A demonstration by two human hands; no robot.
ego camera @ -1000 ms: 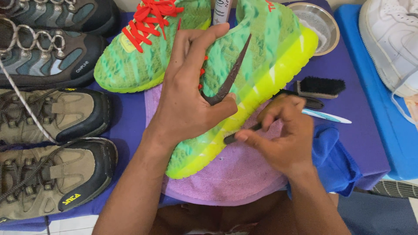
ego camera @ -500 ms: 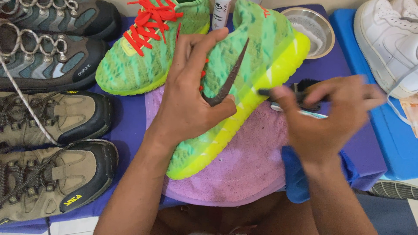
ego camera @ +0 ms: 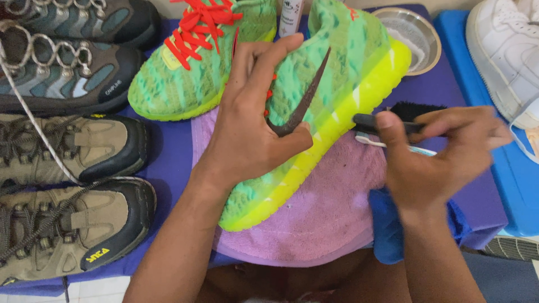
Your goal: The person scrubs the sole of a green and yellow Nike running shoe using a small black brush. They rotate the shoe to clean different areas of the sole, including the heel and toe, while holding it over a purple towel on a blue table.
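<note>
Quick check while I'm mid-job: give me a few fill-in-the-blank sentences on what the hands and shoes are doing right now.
1. The left hand steadies a green sneaker with a ____ sole.
2. The right hand holds a small dark brush, off the sneaker's ____ side.
3. The sneaker rests on a ____ towel.
4. The second green sneaker has ____ laces.

Missing words: yellow; right; pink; red

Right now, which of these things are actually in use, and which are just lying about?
In use:
green sneaker, steadied by the left hand
small dark brush, in the right hand
pink towel underneath

Lying about:
second green sneaker
hiking boots
white sneaker
metal bowl
blue cloth
</note>
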